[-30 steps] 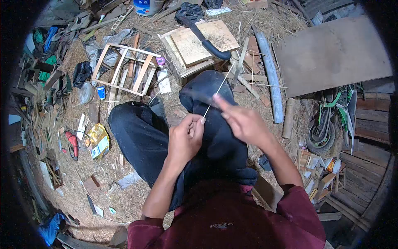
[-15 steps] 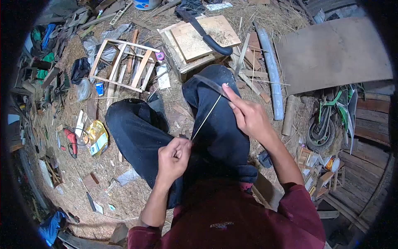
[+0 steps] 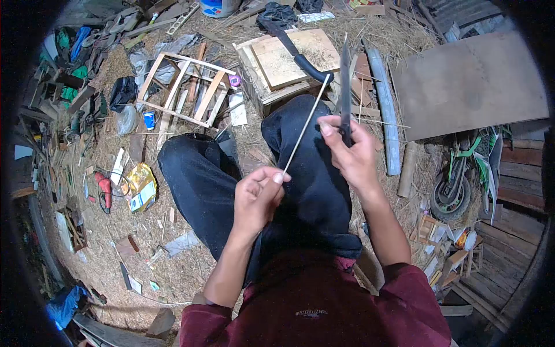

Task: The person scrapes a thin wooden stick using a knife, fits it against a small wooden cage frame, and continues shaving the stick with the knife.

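Note:
Between thumb and fingers, my left hand point(image 3: 258, 195) pinches the lower end of a thin pale stick point(image 3: 306, 128), which slants up and to the right over my knee. My right hand point(image 3: 352, 151) is closed round the dark handle of a knife point(image 3: 346, 81), its long blade pointing up, away from me. Stick and blade are apart. Beyond my knees, a larger blade with a curved black handle point(image 3: 312, 68) lies across a wooden board point(image 3: 283, 63) strewn with shavings, on top of a wooden box.
To the left stand a small wooden frame point(image 3: 181, 87), a blue cup point(image 3: 149, 120), a red power tool point(image 3: 103, 188) and a yellow packet point(image 3: 142, 186). On the right are a grey metal sheet point(image 3: 471, 84), a green motorbike point(image 3: 459, 168) and a long grey plank point(image 3: 385, 115).
The knife has come off the stick and turned from lying across it to pointing upward. My left hand has risen and moved right with the stick.

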Demonstrator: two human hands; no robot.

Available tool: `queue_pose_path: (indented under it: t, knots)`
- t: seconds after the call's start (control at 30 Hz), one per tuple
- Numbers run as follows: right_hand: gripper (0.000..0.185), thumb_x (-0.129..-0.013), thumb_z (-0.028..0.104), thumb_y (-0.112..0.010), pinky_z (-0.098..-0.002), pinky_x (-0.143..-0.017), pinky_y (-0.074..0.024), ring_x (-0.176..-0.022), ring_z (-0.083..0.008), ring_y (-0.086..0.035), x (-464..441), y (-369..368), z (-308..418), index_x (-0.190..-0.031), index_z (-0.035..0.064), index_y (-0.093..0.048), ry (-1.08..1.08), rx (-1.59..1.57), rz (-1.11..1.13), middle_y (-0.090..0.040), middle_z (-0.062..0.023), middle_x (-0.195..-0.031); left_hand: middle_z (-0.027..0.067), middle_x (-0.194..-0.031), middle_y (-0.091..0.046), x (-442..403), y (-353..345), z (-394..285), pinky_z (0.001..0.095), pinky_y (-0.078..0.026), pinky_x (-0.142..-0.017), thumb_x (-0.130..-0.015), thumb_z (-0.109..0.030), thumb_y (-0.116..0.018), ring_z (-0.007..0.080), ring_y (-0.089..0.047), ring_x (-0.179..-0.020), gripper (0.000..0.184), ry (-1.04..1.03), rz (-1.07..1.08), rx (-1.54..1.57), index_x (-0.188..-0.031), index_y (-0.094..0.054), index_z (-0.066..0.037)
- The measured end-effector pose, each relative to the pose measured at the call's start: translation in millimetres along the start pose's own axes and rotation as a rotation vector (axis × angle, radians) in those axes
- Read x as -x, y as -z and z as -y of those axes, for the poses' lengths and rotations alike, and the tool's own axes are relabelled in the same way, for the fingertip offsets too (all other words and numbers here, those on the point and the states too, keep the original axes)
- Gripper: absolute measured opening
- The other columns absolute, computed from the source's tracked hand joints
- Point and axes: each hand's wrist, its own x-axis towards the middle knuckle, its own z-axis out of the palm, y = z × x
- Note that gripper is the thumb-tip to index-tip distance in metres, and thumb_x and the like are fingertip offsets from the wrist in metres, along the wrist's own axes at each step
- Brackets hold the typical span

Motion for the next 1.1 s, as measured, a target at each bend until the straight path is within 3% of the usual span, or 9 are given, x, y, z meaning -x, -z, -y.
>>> queue_pose_path:
  t: [0.07, 0.27, 0.5, 0.77, 0.93, 1.07, 1.1]
  knots:
    - [0.02, -0.093, 0.019, -0.071, -0.0171, -0.062, -0.0394, -0.07, -0.0007, -0.051, -6, -8, 1, -0.103, 0.0018, -0.067, -0.024, -0.084, 0.024, -0.061, 0.0059, -0.081, -0.0059, -0.056, -0.042, -2, -11, -1, 0.0221, -0.02, -0.039, -0.099, -0.02, -0.057, 0.0031, -0.031, -0.042, 0.018, 0.007, -0.034, -0.007, -0.095, -0.062, -0.002]
    - [0.013, -0.093, 0.017, -0.07, -0.0194, -0.04, -0.0241, -0.046, 0.0012, -0.037, -16, -21, 5, -0.097, 0.0051, -0.067, -0.087, -0.272, 0.083, -0.053, 0.0092, -0.064, -0.0039, -0.058, -0.046, 2, -17, -14, 0.0209, -0.023, -0.039, -0.1, -0.018, -0.055, 0.004, -0.034, -0.042, 0.017, 0.035, -0.072, -0.07, -0.097, -0.062, -0.003]
    - [0.012, -0.094, 0.017, -0.068, -0.0198, -0.04, -0.0246, -0.046, 0.0009, -0.039, -20, -25, 7, -0.097, 0.0055, -0.067, -0.075, -0.237, 0.086, -0.052, 0.009, -0.063, 0.0055, -0.068, -0.062, 2, -11, -11, 0.0203, -0.036, -0.04, -0.099, -0.017, -0.056, 0.0074, -0.047, -0.044, 0.018, 0.013, -0.035, -0.048, -0.098, -0.064, -0.002]
    - [0.015, -0.094, 0.017, -0.068, -0.0193, -0.042, -0.0252, -0.049, 0.0018, -0.04, -22, -28, 7, -0.101, 0.004, -0.069, -0.082, -0.208, 0.098, -0.054, 0.0088, -0.066, 0.0037, -0.077, -0.066, -6, -8, -7, 0.0193, -0.039, -0.054, -0.097, -0.013, -0.059, 0.0067, -0.056, -0.062, 0.013, -0.002, -0.053, 0.004, -0.098, -0.065, -0.002]
    - [0.018, -0.093, 0.016, -0.07, -0.0194, -0.064, -0.0434, -0.071, -0.0027, -0.055, -2, -29, 8, -0.104, 0.001, -0.069, -0.028, -0.02, 0.058, -0.065, 0.0028, -0.084, -0.0001, -0.09, -0.067, -24, 3, -2, 0.019, -0.04, -0.069, -0.095, -0.015, -0.065, 0.0038, -0.054, -0.077, 0.017, -0.057, -0.116, 0.204, -0.106, -0.067, -0.002]
    - [0.018, -0.091, 0.012, -0.072, -0.0193, -0.072, -0.0456, -0.078, -0.0027, -0.055, 24, -31, 0, -0.103, 0.0, -0.069, -0.028, 0.113, 0.138, -0.066, 0.0031, -0.09, 0.0012, -0.093, -0.066, -36, 2, -12, 0.021, -0.041, -0.069, -0.096, -0.017, -0.064, 0.0057, -0.054, -0.077, 0.02, -0.119, -0.16, 0.328, -0.107, -0.066, 0.0]
    - [0.018, -0.091, 0.012, -0.072, -0.0178, -0.068, -0.044, -0.075, -0.0009, -0.053, 28, -32, -4, -0.103, 0.0, -0.069, -0.037, 0.152, 0.16, -0.065, 0.0042, -0.088, 0.0016, -0.091, -0.065, -39, 2, -14, 0.0221, -0.042, -0.069, -0.097, -0.016, -0.063, 0.0067, -0.055, -0.078, 0.019, -0.136, -0.159, 0.318, -0.107, -0.066, -0.001]
